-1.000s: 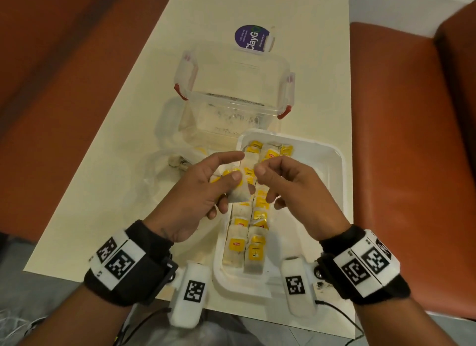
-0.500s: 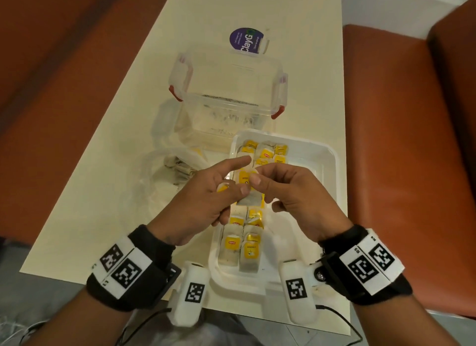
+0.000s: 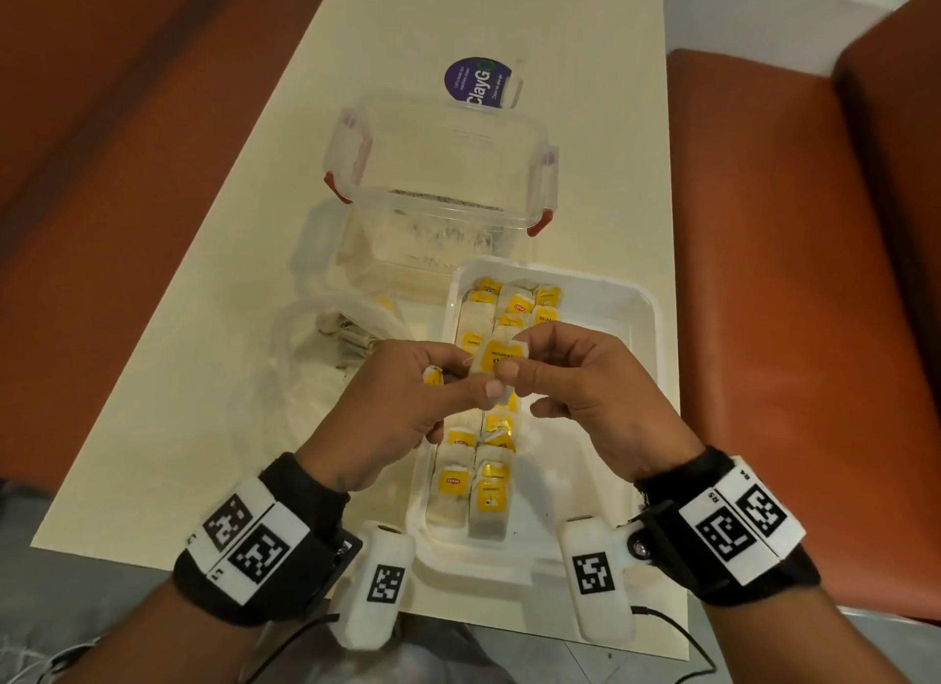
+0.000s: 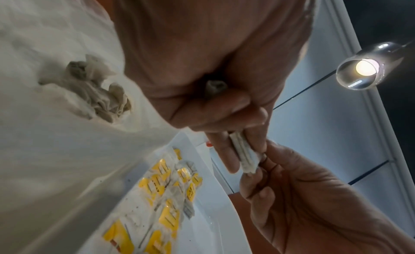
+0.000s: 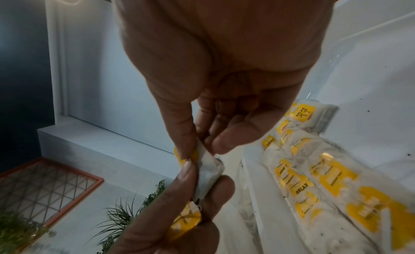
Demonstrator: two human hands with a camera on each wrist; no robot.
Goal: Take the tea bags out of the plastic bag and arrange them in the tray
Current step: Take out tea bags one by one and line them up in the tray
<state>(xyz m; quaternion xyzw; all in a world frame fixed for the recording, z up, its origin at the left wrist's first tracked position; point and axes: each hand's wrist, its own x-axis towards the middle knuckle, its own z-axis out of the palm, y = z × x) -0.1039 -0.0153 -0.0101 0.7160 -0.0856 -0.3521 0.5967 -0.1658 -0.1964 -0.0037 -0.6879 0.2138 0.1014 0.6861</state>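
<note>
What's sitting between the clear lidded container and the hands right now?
In the head view, the far end of the white tray, with tea bags laid in it, lies between the container and both hands.

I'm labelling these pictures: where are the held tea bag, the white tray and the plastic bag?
held tea bag [image 3: 501,356], head view, its yellow label.
white tray [image 3: 618,327], head view, bare floor.
plastic bag [image 3: 305,378], head view, crumpled film.

Head view steeply down over the tray [image 3: 642,296] — both wrist views close, tilted upward, sharing it.

Middle tea bags in tray [image 3: 631,327] hidden under hands; plastic bag [image 3: 326,347] contents indistinct.
</note>
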